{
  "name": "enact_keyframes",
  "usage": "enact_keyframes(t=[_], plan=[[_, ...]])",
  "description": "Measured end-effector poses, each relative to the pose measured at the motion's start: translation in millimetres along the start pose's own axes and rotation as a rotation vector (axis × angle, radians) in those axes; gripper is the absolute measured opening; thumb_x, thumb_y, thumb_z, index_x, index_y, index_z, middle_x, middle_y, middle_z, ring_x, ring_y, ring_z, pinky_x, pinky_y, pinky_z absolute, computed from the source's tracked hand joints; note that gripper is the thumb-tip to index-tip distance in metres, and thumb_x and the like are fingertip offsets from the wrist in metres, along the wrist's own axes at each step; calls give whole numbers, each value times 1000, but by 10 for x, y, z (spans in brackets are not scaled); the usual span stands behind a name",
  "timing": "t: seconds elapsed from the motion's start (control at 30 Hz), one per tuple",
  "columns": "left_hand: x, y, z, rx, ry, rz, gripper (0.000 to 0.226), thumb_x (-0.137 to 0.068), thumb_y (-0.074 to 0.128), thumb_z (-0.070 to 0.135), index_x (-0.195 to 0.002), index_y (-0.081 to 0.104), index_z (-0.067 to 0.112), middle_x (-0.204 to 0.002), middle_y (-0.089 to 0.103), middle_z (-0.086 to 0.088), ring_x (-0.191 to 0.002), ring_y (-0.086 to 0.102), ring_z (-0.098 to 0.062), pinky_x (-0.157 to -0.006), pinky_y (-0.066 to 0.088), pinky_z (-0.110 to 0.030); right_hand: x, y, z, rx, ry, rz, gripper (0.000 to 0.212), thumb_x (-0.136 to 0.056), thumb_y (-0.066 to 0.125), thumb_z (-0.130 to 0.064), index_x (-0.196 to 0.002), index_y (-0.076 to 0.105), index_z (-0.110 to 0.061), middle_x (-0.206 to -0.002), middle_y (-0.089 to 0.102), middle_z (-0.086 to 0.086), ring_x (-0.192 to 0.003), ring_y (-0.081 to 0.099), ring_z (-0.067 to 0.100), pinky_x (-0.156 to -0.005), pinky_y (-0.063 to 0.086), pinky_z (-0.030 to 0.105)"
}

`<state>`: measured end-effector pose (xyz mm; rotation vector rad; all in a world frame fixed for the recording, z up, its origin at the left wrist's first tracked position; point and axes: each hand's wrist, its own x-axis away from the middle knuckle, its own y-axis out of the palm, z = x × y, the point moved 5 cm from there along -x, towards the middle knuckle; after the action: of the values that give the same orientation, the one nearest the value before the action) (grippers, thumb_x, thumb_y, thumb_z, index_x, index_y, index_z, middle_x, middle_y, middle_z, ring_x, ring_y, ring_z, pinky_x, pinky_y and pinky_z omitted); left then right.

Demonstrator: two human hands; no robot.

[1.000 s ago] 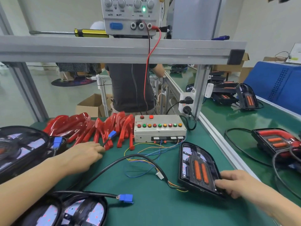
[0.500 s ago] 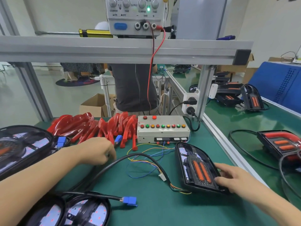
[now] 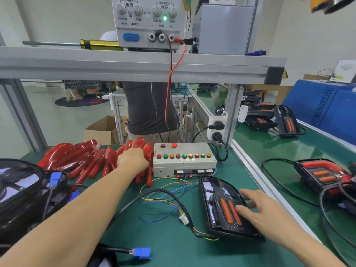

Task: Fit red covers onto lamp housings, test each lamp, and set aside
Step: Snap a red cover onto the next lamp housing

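Red covers [image 3: 81, 158] lie heaped at ten o'clock on the tabletop [image 3: 165, 247]; they look light, stiff and slick, best held by an edge. Left hand [image 3: 133, 159] reaches in, grip unclear; right hand [image 3: 264, 211] rests flat, released, on the lamp housing [image 3: 217, 201].

— What can be read?
— Only the power supply [image 3: 147, 24] on the shelf carries legible print. Top left it says "CURRENT" with Chinese characters beneath; top right, "VOLTAGE", again with characters under it.
— And the knobs?
— Each pair is marked "COARSE" and "FINE". Between the left pair stands "C.C", and "OUTPUT" sits in the middle.
— Lower down?
— "ON" and "OFF" with small arrows on the left; "−", "GND" and "+" over the three terminals.
— The test box [image 3: 184, 160]?
— Its small white labels along the front are too blurred to read.
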<state>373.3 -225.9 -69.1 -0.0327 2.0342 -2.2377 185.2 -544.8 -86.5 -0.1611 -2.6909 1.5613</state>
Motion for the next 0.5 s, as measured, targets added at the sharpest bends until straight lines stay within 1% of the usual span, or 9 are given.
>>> enact_keyframes(t=[0.07,0.13,0.2,0.27,0.33,0.37,0.4,0.47,0.5], plan=[[21,38,-3,22,-31,-21,22,-83,56,25,-98,64,11,-82,58,-4,-85,62,-28,-63,45,-32,-4,-23,-21,15,-18,12,43,-93,57,-42,-135,49,-33,-123,52,-9,-107,55,8,-91,41,25],[46,21,-9,68,-48,-10,21,-81,55,17,-98,64,8,-88,63,-8,-89,63,-30,-64,45,-33,-7,-42,-29,22,-27,37,49,-93,58,-41,-139,46,-30,-134,48,-9,-116,52,8,-97,39,24],[91,-76,-13,109,-38,30,15,-83,53,16,-93,61,8,-87,61,-8,-85,60,-29,-64,44,-34,-7,-81,-62,41,-37,87,54,-93,57,-41,-143,43,-26,-141,43,-9,-123,48,9,-103,37,24],[191,-241,-18,87,-12,89,7,-84,53,18,-81,53,12,-78,54,-6,-76,52,-27,-63,42,-34,8,-137,-150,37,-60,159,54,-93,57,-40,-143,44,-25,-141,41,-11,-124,46,7,-103,36,25],[375,-443,35,-10,35,177,15,-85,54,21,-74,47,14,-77,55,-7,-72,51,-28,-62,39,-32,36,-195,-313,-25,-134,238,45,-92,60,-36,-136,52,-26,-129,49,-15,-109,51,1,-96,39,20],[494,-540,92,-67,78,232,18,-86,53,24,-72,46,14,-75,57,-6,-71,53,-28,-61,38,-31,50,-212,-406,-91,-177,263,39,-91,62,-32,-129,58,-27,-118,55,-17,-96,52,-3,-88,39,14],[619,-629,176,-120,134,284,19,-87,52,26,-72,47,16,-71,56,-4,-70,55,-29,-59,37,-30,56,-218,-500,-182,-206,268,31,-90,64,-27,-121,63,-28,-106,62,-18,-86,55,-3,-79,39,8],[885,-761,382,-204,261,361,18,-89,50,32,-75,53,20,-64,48,0,-68,55,-27,-57,34,-29,51,-174,-685,-447,-197,184,21,-90,65,-19,-109,69,-26,-88,70,-10,-70,60,0,-66,45,8],[999,-813,503,-234,322,385,18,-89,49,33,-78,56,21,-66,51,0,-68,56,-27,-57,33,-28,49,-130,-792,-613,-168,97,19,-91,63,-16,-108,69,-23,-85,71,-4,-63,60,2,-61,49,13]])
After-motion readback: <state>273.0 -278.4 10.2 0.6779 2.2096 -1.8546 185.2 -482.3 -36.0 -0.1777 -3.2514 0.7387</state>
